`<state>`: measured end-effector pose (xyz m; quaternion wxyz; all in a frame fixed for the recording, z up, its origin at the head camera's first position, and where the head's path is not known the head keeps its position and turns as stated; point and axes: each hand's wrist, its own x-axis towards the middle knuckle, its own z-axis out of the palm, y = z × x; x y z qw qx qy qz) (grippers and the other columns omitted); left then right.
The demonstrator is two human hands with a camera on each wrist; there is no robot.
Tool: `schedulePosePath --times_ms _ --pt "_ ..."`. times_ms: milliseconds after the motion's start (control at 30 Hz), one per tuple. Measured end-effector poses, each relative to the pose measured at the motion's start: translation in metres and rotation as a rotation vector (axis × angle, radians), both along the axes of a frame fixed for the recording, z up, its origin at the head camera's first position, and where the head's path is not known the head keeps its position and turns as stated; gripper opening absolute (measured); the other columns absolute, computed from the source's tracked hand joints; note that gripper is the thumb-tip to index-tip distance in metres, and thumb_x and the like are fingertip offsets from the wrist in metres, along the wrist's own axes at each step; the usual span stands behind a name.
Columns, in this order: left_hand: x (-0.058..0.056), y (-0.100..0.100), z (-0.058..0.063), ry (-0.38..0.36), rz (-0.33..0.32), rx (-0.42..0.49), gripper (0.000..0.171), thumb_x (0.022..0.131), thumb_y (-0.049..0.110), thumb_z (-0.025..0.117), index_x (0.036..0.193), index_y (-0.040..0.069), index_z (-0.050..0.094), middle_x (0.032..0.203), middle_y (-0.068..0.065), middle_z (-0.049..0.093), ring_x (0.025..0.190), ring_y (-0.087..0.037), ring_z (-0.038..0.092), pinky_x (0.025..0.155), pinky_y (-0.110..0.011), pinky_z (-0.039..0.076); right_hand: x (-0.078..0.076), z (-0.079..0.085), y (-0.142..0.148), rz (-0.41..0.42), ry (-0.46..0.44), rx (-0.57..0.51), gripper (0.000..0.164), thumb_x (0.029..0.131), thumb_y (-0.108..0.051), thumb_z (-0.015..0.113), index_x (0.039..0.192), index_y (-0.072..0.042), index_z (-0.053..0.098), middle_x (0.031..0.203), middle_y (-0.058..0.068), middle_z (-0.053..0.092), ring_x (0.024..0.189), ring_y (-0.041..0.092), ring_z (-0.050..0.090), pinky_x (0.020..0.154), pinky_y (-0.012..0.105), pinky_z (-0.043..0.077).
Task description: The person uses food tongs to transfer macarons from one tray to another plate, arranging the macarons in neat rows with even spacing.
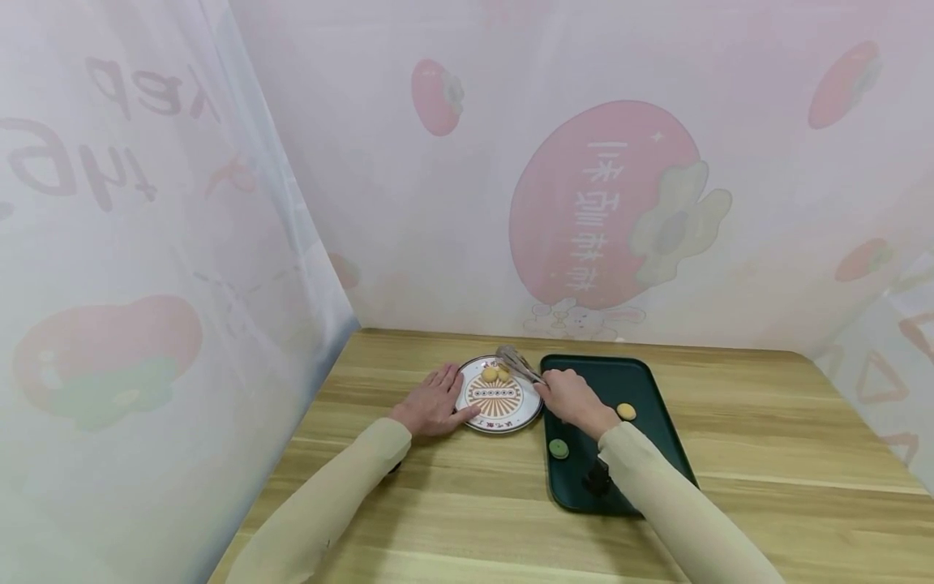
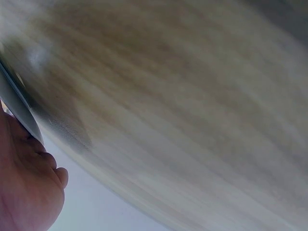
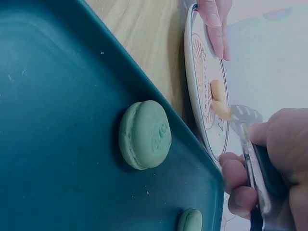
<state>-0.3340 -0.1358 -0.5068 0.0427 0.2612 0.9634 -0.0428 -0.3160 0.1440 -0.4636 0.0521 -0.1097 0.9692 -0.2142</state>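
Observation:
My right hand (image 1: 576, 400) grips a pair of metal tongs (image 3: 249, 144) with dark handle grips. The tongs' head reaches over the far right of a round white plate (image 1: 520, 411) with an orange printed pattern, right at one of two yellow macarons (image 1: 490, 374) lying there side by side. At the plate's left rim rests my left hand (image 1: 430, 403), fingers extended and thumb over the edge. Beneath my right forearm lies a dark green tray (image 1: 584, 496), holding a green macaron (image 3: 146, 134), a second green macaron (image 3: 190, 220) and a yellow macaron (image 1: 626, 411).
Both plate and tray stand on a wood-grain table (image 1: 467, 503), the tray just right of the plate. Pale printed curtains (image 1: 379, 203) hang behind the table and along its left side. A black object (image 1: 597, 478) shows under the right wrist.

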Motion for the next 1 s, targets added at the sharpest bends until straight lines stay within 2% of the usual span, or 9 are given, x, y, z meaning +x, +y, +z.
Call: schedulePosePath --times_ms 233,633,767,1000 --pt "0.0 0.001 0.001 0.016 -0.014 0.008 0.095 0.096 0.072 0.021 0.154 -0.003 0.02 0.163 -0.021 0.015 0.153 -0.032 0.014 0.123 -0.044 0.02 0.006 0.006 0.005 -0.017 -0.007 -0.018 0.028 0.104 -0.031 0.05 0.099 -0.007 0.063 0.067 0.005 0.055 0.047 0.016 0.055 0.043 0.026 0.043" --pt "0.002 0.001 0.002 0.016 -0.014 0.018 0.094 0.097 0.071 0.021 0.154 -0.005 0.021 0.163 -0.022 0.015 0.153 -0.033 0.013 0.123 -0.044 0.02 0.022 0.014 0.026 -0.016 0.073 0.019 0.028 0.102 -0.033 0.052 0.093 -0.008 0.061 0.064 0.003 0.05 0.05 0.015 0.05 0.046 0.026 0.037" --pt "0.003 0.001 0.002 0.013 -0.006 0.01 0.094 0.097 0.071 0.021 0.154 -0.004 0.02 0.164 -0.021 0.014 0.153 -0.032 0.013 0.123 -0.044 0.02 0.026 0.017 0.036 -0.002 0.104 0.02 0.028 0.102 -0.034 0.054 0.097 -0.007 0.061 0.064 0.003 0.05 0.049 0.015 0.048 0.046 0.026 0.036" --pt "0.003 0.001 0.002 0.006 -0.003 0.021 0.094 0.097 0.07 0.023 0.154 -0.005 0.02 0.163 -0.021 0.014 0.153 -0.033 0.013 0.123 -0.044 0.02 0.036 0.027 0.05 0.013 0.125 0.044 0.036 0.101 -0.035 0.054 0.112 -0.002 0.062 0.065 0.002 0.053 0.05 0.014 0.05 0.047 0.027 0.037"
